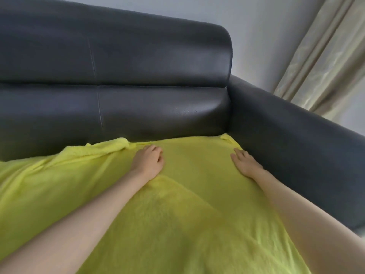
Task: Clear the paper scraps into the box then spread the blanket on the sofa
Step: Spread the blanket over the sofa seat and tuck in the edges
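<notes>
Yellow blanket (177, 214) draped over sofa (138, 76) seat | left hand (148, 161) loosely curled, right hand (245, 165) flat, both pressing fleece | soft, light, likely bunches | grab rumpled back-left edge.

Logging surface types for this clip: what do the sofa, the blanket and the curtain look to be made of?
Sofa: dark leather or faux leather, going by the smooth sheen and stitched seams; which one is unclear. Blanket: yellow-green fleece or plush, fuzzy matte nap. Curtain: thin beige woven fabric with a slight shine, hanging in pleats.
</notes>
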A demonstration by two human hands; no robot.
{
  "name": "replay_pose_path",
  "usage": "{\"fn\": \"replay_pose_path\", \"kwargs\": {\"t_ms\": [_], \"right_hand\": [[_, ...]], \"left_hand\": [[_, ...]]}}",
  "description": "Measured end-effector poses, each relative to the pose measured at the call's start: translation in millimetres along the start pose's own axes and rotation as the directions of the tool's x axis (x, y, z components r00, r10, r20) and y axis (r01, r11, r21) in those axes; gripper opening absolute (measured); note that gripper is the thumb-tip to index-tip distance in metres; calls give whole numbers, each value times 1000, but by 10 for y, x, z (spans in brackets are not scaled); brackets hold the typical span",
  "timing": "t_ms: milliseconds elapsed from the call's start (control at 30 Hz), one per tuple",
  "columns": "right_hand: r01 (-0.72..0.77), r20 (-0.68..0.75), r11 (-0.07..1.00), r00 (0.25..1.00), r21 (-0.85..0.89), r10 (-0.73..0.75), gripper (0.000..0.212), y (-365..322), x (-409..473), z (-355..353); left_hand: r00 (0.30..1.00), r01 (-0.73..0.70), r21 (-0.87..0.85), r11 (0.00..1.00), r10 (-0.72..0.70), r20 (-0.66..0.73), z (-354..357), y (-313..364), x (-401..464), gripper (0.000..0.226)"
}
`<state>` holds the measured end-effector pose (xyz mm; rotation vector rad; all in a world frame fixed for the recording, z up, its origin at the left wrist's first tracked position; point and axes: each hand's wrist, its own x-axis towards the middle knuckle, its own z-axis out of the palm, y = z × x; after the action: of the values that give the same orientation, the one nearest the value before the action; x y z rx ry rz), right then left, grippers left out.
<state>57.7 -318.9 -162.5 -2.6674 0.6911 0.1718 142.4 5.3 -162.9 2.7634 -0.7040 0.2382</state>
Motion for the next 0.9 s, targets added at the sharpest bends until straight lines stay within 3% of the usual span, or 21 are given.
{"fn": "replay_pose_path", "kwargs": {"t_ms": [67,200,267,467,567,667,733,833,900], "right_hand": [[-9,-30,994,1000,-111,5,59,-71,-45,0],[-21,-373,905,915,-424,-153,35,-329,-282,-8],[-29,-446,923,881,-384,-158,33,-392,-446,58],[-160,-443,970,894,-183,64,42,-37,-974,89],[-245,-363,955,916,-167,172,47,168,-1164,-3],[-270,-278,960,930,-73,241,24,270,-1231,-151],[-298,-167,951,937,82,308,11,286,-1226,-290],[-381,130,828,924,411,361,27,248,-1216,-397],[-421,262,739,907,527,329,35,226,-1211,-411]], "left_hand": [[1000,-14,-37,999,14,26,-44,314,-83,45],[989,-98,-140,985,112,93,35,1070,-459,54],[983,-115,-82,990,125,132,160,1223,-675,60],[970,-164,-10,986,163,183,139,1079,-792,62],[957,-190,1,982,185,223,61,938,-886,65],[958,-180,8,984,173,227,-41,814,-985,69],[955,-159,9,987,151,255,-114,778,-1041,72],[936,-141,17,990,127,328,-226,755,-1110,74],[920,-126,23,992,108,377,-282,748,-1124,74]]}}
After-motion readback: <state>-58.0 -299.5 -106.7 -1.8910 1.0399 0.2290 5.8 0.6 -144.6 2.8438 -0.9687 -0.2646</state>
